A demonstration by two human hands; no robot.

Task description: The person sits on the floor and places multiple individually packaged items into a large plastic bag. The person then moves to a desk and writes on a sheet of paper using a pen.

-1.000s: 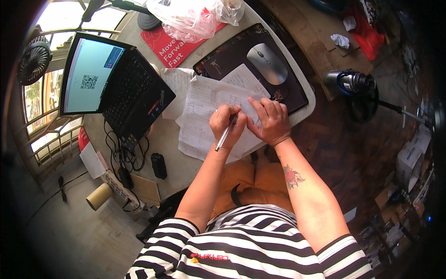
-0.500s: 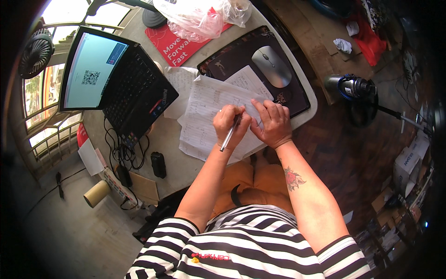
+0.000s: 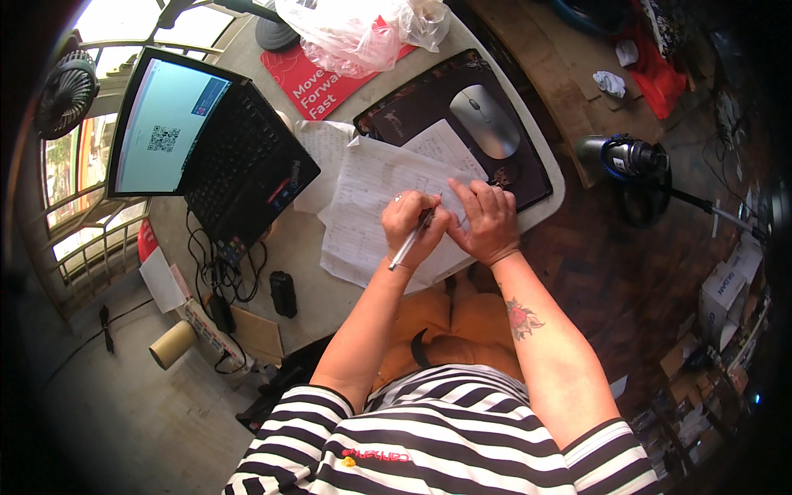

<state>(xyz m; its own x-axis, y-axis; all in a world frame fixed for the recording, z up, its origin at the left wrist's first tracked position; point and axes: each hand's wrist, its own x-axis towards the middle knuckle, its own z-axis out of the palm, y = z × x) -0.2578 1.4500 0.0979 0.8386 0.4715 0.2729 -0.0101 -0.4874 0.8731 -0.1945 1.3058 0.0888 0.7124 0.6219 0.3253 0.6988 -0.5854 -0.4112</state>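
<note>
My left hand (image 3: 410, 224) pinches a clear-barrelled pen (image 3: 407, 249), its back end slanting down toward my wrist and its tip at the paper. Beneath both hands lies a creased white sheet (image 3: 355, 227) covered in handwriting. My right hand (image 3: 490, 221) rests on the sheet's right side, palm down, with its fingers bent slightly apart and nothing visible in them. The thumbs of the two hands nearly meet. A smaller written sheet (image 3: 450, 144) sticks out beyond the large one, partly on the dark mouse pad (image 3: 392, 111).
A silver mouse (image 3: 485, 121) sits on the pad. To the left stands an open laptop (image 3: 256, 157), with cables (image 3: 202, 264) and a small black object (image 3: 282, 294) nearby. A plastic bag (image 3: 351, 37) rests on a red mat (image 3: 289, 87) at the back.
My left hand has shifted slightly down, and the pen's back end has tipped a little toward the left. My right hand stays almost in place on the sheet.
</note>
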